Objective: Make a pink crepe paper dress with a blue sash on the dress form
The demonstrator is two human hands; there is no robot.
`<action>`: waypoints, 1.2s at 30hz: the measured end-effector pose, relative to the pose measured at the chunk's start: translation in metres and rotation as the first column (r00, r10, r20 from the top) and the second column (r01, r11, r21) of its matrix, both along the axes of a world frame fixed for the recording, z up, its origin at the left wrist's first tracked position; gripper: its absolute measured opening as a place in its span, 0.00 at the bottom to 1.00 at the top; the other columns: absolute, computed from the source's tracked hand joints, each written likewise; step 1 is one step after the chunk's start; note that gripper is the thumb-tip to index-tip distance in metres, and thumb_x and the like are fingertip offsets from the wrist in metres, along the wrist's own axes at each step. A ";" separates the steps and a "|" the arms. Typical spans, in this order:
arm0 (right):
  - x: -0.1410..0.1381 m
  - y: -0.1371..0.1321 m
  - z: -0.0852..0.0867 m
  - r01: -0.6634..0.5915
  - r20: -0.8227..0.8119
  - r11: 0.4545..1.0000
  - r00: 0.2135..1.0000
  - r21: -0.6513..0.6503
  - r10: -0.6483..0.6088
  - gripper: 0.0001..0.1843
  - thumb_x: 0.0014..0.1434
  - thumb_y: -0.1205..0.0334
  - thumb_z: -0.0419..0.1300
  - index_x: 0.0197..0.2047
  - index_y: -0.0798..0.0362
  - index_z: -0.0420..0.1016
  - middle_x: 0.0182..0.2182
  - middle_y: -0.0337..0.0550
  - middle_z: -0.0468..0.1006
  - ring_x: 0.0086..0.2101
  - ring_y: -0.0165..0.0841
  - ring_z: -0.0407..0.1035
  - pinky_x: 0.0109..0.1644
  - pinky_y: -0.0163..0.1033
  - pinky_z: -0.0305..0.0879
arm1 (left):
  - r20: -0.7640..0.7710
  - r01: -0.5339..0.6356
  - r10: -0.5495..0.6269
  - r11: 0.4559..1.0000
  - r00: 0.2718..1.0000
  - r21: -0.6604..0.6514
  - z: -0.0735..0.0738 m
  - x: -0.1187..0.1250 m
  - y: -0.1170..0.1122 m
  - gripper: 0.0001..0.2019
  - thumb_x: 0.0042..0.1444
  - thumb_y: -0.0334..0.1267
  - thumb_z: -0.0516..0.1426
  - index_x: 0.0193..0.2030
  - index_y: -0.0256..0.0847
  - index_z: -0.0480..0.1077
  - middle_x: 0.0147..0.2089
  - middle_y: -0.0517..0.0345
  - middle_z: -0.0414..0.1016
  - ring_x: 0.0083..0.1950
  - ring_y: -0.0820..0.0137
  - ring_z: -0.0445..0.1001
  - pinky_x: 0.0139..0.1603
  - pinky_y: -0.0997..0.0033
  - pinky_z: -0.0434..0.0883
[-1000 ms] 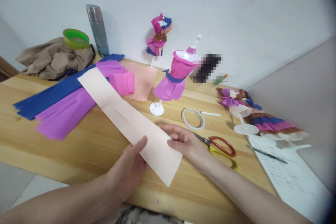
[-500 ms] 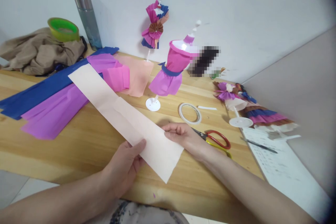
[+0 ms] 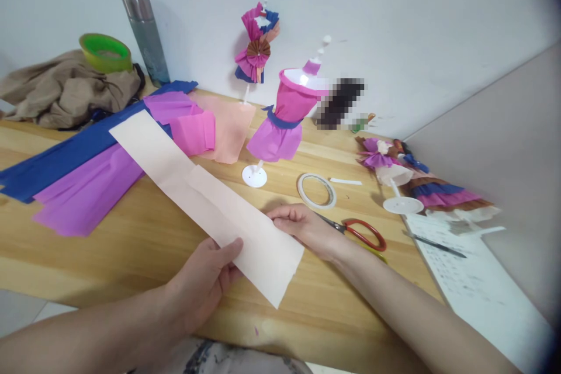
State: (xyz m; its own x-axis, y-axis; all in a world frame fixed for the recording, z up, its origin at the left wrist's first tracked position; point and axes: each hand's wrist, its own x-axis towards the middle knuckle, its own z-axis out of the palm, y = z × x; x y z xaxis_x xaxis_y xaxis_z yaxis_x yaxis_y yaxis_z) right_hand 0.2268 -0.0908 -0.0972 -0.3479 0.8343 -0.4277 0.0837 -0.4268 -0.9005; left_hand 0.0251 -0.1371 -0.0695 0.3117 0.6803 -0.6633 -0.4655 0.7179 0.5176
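Observation:
A long strip of pale crepe paper (image 3: 210, 198) slants across the table, its far end over blue and purple paper. My left hand (image 3: 210, 272) pinches its lower edge, thumb on top and fingers underneath. On the opposite edge, my right hand (image 3: 300, 225) is closed on the paper, with its fingertips partly hidden. Scissors (image 3: 366, 234) with red and yellow handles lie just beyond my right wrist. Ahead stands a small dress form (image 3: 280, 111) in a pink top, blue belt and purple skirt.
A roll of double-sided tape (image 3: 316, 191) lies past my right hand. Blue (image 3: 56, 155), purple (image 3: 94, 190) and peach paper (image 3: 230, 128) spread leftward. A bottle (image 3: 146, 41) and green tape roll (image 3: 105, 52) stand behind. Right are dressed forms (image 3: 381, 158) and a pen (image 3: 438, 245) on paper.
Both hands and the paper strip stay nearly in place, shifting slightly left in view. The grip on the strip looks the same.

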 end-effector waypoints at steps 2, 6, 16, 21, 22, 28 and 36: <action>-0.001 -0.001 0.001 -0.033 0.056 0.998 0.998 0.045 0.030 0.22 0.48 0.44 0.69 0.35 0.55 0.81 0.29 0.42 0.81 0.27 0.29 0.73 0.32 0.34 0.67 | 0.023 0.048 -0.048 0.999 0.999 0.017 -0.001 -0.004 -0.001 0.09 0.62 0.29 0.55 0.47 0.31 0.73 0.50 0.43 0.79 0.49 0.65 0.78 0.51 0.68 0.75; -0.002 -0.002 0.005 -0.180 0.271 0.952 0.956 0.248 0.110 0.13 0.59 0.55 0.59 0.35 0.55 0.80 0.29 0.42 0.80 0.28 0.30 0.72 0.31 0.34 0.65 | -0.044 0.264 -0.269 0.959 0.962 -0.102 -0.002 -0.021 -0.007 0.12 0.60 0.41 0.58 0.36 0.31 0.74 0.35 0.44 0.81 0.34 0.67 0.80 0.36 0.72 0.76; -0.005 -0.005 0.016 -0.496 0.808 0.745 0.581 0.446 -0.097 0.12 0.60 0.70 0.50 0.30 0.52 0.72 0.22 0.37 0.73 0.22 0.29 0.65 0.27 0.33 0.54 | -0.858 0.868 0.131 -0.089 0.497 0.489 -0.014 -0.028 0.029 0.07 0.60 0.34 0.53 0.39 0.38 0.72 0.42 0.46 0.77 0.45 0.60 0.73 0.47 0.60 0.71; -0.002 -0.011 0.008 -0.592 0.851 0.612 0.391 0.525 -0.351 0.12 0.61 0.68 0.52 0.43 0.53 0.75 0.33 0.46 0.79 0.31 0.36 0.73 0.30 0.36 0.60 | -0.849 0.939 0.420 -0.258 0.322 0.229 -0.036 -0.014 0.042 0.08 0.62 0.31 0.51 0.45 0.36 0.69 0.47 0.42 0.74 0.50 0.57 0.70 0.53 0.54 0.68; 0.000 -0.012 0.006 -0.612 0.830 0.561 0.385 0.557 -0.404 0.13 0.61 0.69 0.52 0.45 0.54 0.75 0.35 0.48 0.79 0.33 0.37 0.73 0.32 0.37 0.63 | -0.848 0.942 0.426 -0.249 0.316 0.226 -0.038 -0.013 0.041 0.08 0.63 0.31 0.51 0.46 0.36 0.69 0.47 0.42 0.74 0.50 0.57 0.70 0.53 0.55 0.68; 0.003 -0.015 -0.005 -0.606 0.771 0.485 0.558 0.631 -0.306 0.13 0.64 0.68 0.50 0.45 0.54 0.76 0.34 0.47 0.77 0.31 0.34 0.74 0.32 0.36 0.68 | -0.855 0.937 0.406 -0.263 0.323 0.229 -0.042 -0.015 0.038 0.12 0.63 0.30 0.48 0.49 0.36 0.69 0.49 0.41 0.74 0.52 0.55 0.70 0.53 0.54 0.67; 0.004 -0.014 -0.011 -0.609 0.778 0.494 0.557 0.620 -0.291 0.14 0.65 0.68 0.50 0.47 0.54 0.75 0.37 0.49 0.76 0.31 0.34 0.73 0.33 0.37 0.70 | -0.859 0.973 0.457 -0.113 0.231 0.202 -0.049 -0.017 0.044 0.22 0.61 0.36 0.54 0.61 0.31 0.61 0.66 0.28 0.59 0.69 0.38 0.53 0.65 0.36 0.51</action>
